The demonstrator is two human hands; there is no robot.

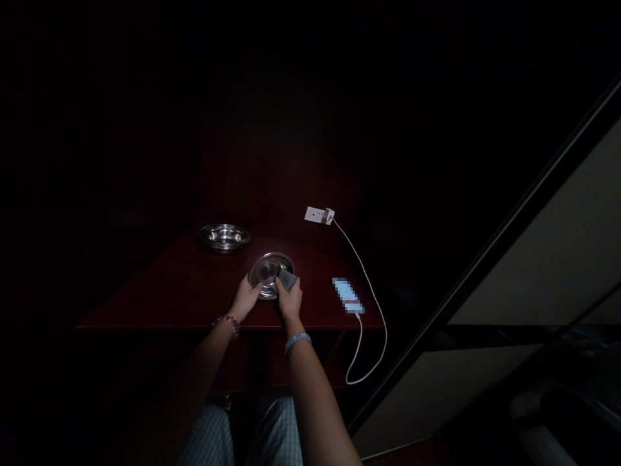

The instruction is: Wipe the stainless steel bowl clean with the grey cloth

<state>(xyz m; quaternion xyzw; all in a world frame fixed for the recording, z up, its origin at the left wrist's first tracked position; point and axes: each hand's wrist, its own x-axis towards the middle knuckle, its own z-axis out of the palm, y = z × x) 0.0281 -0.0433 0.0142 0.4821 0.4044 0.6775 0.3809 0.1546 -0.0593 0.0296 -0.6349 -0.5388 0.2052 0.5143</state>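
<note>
The shallow, round, shiny metal dish (pixel 266 272) is between the two hands, over the dark red wooden counter (pixel 179 285). The left hand (pixel 246 299) grips its rim at the near left, thumb over the edge. The right hand (pixel 290 301), at the near right, has the grey, roughly square pad (pixel 287 279) pinched against the dish's right side (cloth or scourer, I cannot tell which). From that pad, the bare middle of the dish lies to the left, a short way off. Being round, the dish offers no long axis; the side-to-side line from hand to hand is the one that matters. Whether its underside touches the counter is hidden. Beyond it and to the left, well apart, sit more round, shiny metal dishes (pixel 224 238), seemingly nested, with the left hand the nearer of the two. Off to the right of the right hand, a blurred phone (pixel 348 296) lies on the counter, its white cable (pixel 371 285) looping over the near edge and up to a white wall socket (pixel 314 214).
</note>
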